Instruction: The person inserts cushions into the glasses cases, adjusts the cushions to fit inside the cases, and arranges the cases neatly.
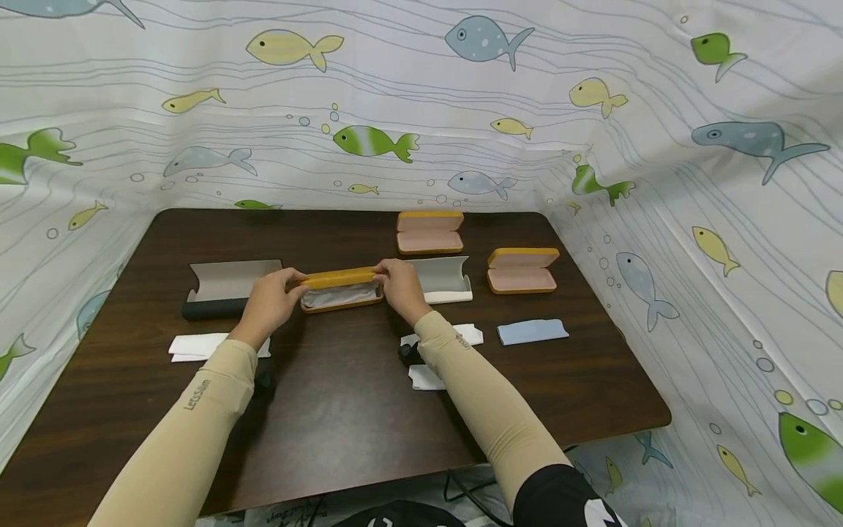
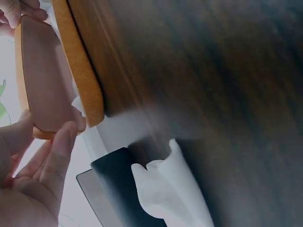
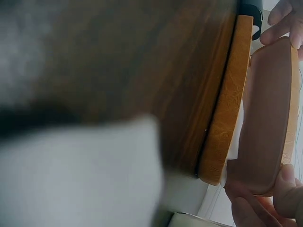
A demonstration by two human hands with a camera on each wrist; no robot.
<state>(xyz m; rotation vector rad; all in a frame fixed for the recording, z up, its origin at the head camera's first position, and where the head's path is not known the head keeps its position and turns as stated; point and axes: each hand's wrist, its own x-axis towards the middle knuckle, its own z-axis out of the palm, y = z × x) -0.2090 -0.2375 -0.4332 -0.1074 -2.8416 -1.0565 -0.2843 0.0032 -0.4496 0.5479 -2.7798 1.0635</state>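
Note:
A yellow-orange glasses case (image 1: 340, 277) sits partly raised open toward the back of the dark table, between both hands. My left hand (image 1: 268, 304) pinches the left end of its lid with thumb and fingers. The lid's right end is pinched by my right hand (image 1: 403, 289). Whitish crinkled material (image 1: 339, 295) lies inside the lower half. In the left wrist view the lid's pinkish lining (image 2: 45, 75) shows, and the right wrist view shows the orange lower shell (image 3: 227, 104) resting on the table.
Left stands an open dark case (image 1: 230, 289), with folded white cloth (image 1: 197, 345) before it. An open white case (image 1: 444, 278) stands right, near two open yellow cases (image 1: 430, 233) (image 1: 523, 271). Nearer lie a blue cloth (image 1: 532, 331) and white cloths (image 1: 426, 378). A fish-print curtain (image 1: 421, 102) surrounds the table.

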